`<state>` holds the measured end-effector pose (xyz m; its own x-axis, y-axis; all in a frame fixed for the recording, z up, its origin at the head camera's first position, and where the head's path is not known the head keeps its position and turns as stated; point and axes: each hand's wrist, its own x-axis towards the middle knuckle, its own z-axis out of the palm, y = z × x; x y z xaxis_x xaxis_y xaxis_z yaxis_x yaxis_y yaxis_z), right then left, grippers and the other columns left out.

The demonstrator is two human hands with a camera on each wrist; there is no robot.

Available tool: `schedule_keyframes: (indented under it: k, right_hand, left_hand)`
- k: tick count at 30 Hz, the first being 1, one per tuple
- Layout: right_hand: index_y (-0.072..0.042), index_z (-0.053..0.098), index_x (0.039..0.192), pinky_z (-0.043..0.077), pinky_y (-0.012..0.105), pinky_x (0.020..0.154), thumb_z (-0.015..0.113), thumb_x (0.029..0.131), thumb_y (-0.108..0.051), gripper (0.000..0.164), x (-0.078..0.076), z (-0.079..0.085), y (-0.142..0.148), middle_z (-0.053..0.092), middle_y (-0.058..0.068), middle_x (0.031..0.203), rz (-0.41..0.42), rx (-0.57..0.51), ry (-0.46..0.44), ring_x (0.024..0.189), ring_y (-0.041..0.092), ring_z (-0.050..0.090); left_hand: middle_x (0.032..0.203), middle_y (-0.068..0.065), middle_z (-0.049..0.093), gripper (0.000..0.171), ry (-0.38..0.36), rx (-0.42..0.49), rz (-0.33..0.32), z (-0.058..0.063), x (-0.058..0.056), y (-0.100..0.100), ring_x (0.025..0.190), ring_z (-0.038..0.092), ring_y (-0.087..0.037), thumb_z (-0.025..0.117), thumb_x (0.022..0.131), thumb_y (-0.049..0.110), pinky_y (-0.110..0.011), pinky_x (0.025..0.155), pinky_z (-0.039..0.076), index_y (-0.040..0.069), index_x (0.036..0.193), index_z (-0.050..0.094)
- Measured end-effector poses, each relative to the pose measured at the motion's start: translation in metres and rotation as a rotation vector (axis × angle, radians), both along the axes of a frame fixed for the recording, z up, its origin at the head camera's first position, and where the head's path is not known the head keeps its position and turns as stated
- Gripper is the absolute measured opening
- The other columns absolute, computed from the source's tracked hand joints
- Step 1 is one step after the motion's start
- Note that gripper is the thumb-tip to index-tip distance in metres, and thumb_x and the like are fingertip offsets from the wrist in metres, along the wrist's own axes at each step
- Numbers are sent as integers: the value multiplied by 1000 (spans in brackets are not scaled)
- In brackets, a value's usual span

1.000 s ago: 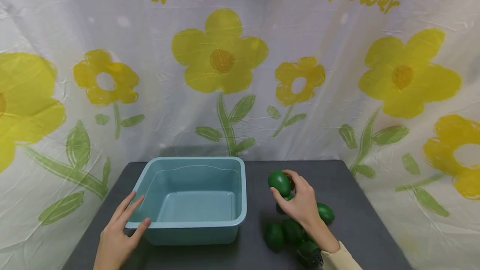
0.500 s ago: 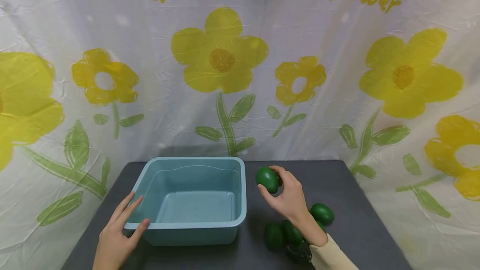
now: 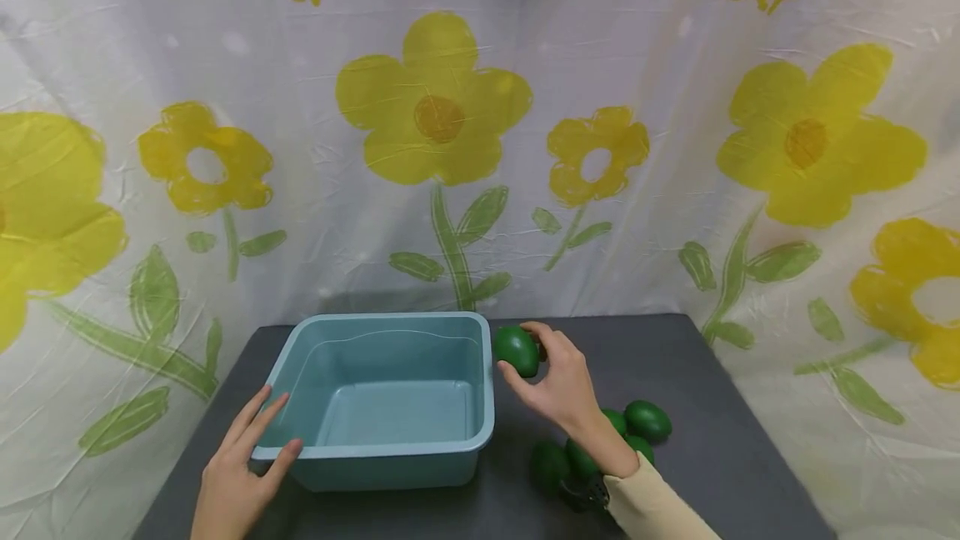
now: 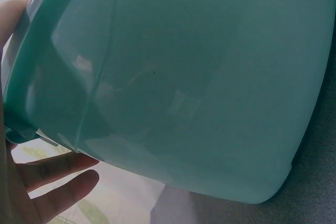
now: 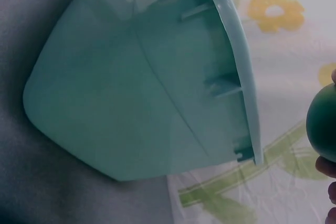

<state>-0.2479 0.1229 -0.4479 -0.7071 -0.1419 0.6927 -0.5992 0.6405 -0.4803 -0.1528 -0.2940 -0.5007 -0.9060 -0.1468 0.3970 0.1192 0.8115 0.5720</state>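
My right hand (image 3: pixel 558 377) pinches a shiny dark green oval fruit (image 3: pixel 517 351) between thumb and fingers, just off the right rim of a pale blue plastic tub (image 3: pixel 382 450). The same fruit (image 5: pixel 324 121) is cut off at the right edge of the right wrist view, above the tub's rim level. My left hand (image 3: pixel 238 465) rests at the tub's front left corner, fingers fairly straight and spread along the rim. In the left wrist view the tub's wall (image 4: pixel 184 87) fills most of the frame, with fingers (image 4: pixel 65 195) beside it. No fruit shows inside the tub.
Several more green fruits (image 3: pixel 550 467) lie in a loose group right of the tub, partly hidden by my right forearm. One fruit (image 3: pixel 648 421) sits at the group's far right. A flower-printed cloth (image 3: pixel 450 232) hangs behind the dark grey tabletop (image 3: pixel 705 440).
My right hand has carried the fruit leftward and slightly up, from above the other fruits to beside the tub's right rim. The left hand and tub hold nearly still.
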Motion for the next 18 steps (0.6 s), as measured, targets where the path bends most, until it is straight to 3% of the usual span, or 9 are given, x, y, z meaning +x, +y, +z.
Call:
schedule_keyframes:
  k: [6,10,18]
  right_hand:
    - [-14,64,121,53,28,59,78,81,-40,49,-5,-3,-14,65,-1,93,45,15,-8,73,9,57]
    - [-15,65,119,49,23,58,77,81,-41,48,-7,-7,-21,66,-2,93,53,36,-29,72,8,55]
    - [-14,66,118,43,22,55,75,82,-44,48,-11,-8,-32,59,-2,85,64,84,-110,69,15,54]
  left_hand:
    - [160,-3,33,64,24,-13,-1,-1,4,-5,127,48,-45,74,89,37,-64,80,47,29,148,48]
    - [159,-5,33,64,22,-18,-14,-1,7,-4,125,50,-46,74,89,36,-64,78,48,28,147,49]
    - [160,0,33,64,29,15,-30,-1,1,0,128,48,-44,75,89,37,-64,82,46,31,147,49]
